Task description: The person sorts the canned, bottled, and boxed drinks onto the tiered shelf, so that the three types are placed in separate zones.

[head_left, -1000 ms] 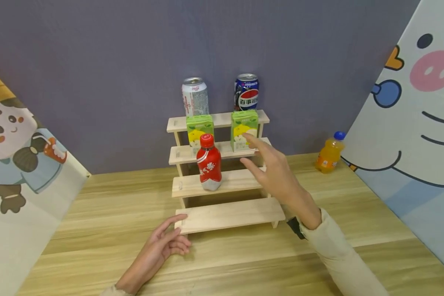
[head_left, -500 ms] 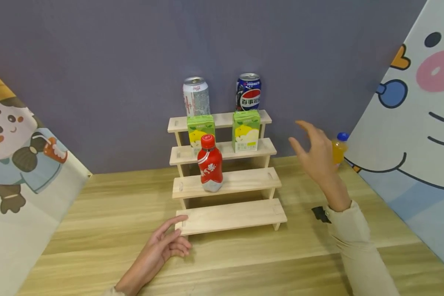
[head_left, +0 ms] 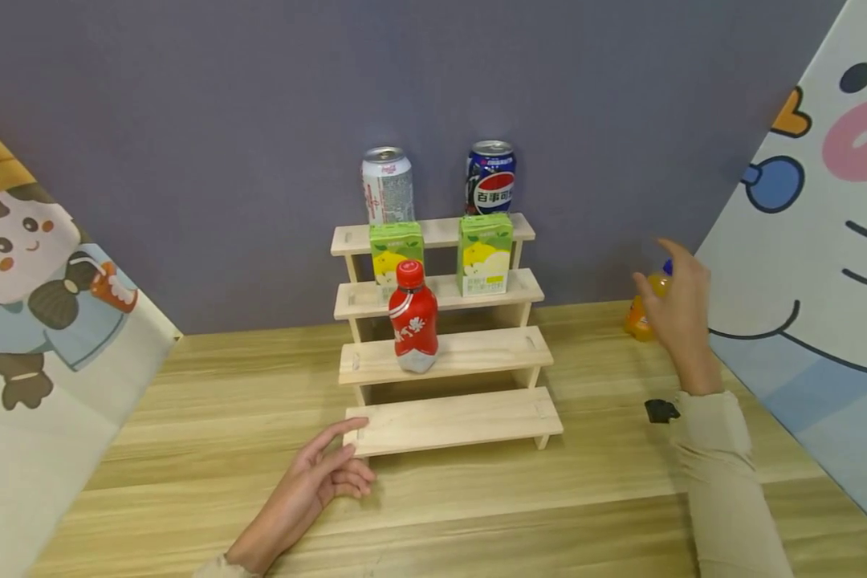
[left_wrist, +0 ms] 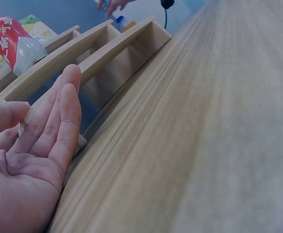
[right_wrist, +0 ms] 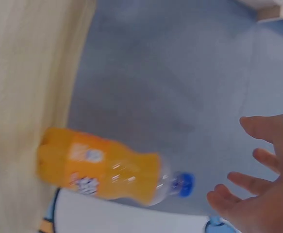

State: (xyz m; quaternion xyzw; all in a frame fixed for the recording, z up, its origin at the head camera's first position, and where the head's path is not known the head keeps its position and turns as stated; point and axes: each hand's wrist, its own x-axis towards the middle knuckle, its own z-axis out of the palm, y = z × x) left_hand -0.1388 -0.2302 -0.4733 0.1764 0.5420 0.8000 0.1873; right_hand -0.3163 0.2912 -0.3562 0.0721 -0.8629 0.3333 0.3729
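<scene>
My left hand [head_left: 314, 478] is at the left end of the lowest step of a tiered wooden display stand [head_left: 455, 421], pinching its corner between thumb and finger. In the left wrist view the fingers [left_wrist: 63, 114] extend along the step's end. My right hand [head_left: 682, 321] is raised at the right with thumb and fingers spread, holding nothing. Just beyond it stands a small bottle of orange drink [head_left: 637, 319] with a blue cap, partly hidden by the hand in the head view. The right wrist view shows the whole bottle [right_wrist: 102, 165], apart from the fingertips.
A red-capped drink bottle [head_left: 414, 321] stands on the second step. Two green juice cartons [head_left: 486, 257] [head_left: 397, 253] are on the third, a white can [head_left: 388, 189] and a blue Pepsi can [head_left: 491, 178] on top. A grey wall [head_left: 260, 160] rises behind.
My right hand has moved away from the right juice carton, rightward to the orange drink bottle, fingers still spread. The left hand has stayed at the step's corner.
</scene>
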